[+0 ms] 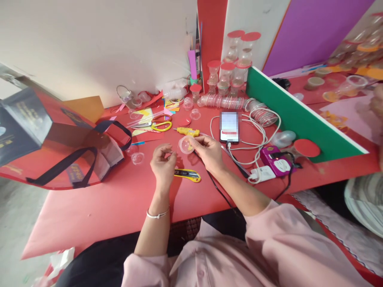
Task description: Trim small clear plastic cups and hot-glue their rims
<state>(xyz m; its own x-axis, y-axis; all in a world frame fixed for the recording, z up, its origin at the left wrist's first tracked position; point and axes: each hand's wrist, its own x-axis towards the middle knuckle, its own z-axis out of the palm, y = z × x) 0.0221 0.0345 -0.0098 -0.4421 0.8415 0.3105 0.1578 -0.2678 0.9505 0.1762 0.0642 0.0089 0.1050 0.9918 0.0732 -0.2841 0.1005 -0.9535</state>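
My right hand [209, 152] pinches the rim of a small clear plastic dome-shaped cup [184, 146] between thumb and fingers, above the red tabletop. Just left of it, my left hand [163, 161] is raised with its fingers loosely curled and the thumb apart from them; I see nothing in it. A yellow utility knife [191, 175] lies beside my left wrist, partly hidden by it. Behind the cup lies a yellow glue gun [188, 132]. Yellow-handled scissors [160, 125] rest on paper scraps further back, and loose clear cups [137, 158] lie nearby.
A large red gift bag [74, 139] stands at left. At right are a phone [229, 126], white cables [265, 135], a purple power adapter [277, 159] and a green divider [293, 115]. Stacked cups with red discs [229, 75] stand behind. Another person's hand [377, 101] shows at far right.
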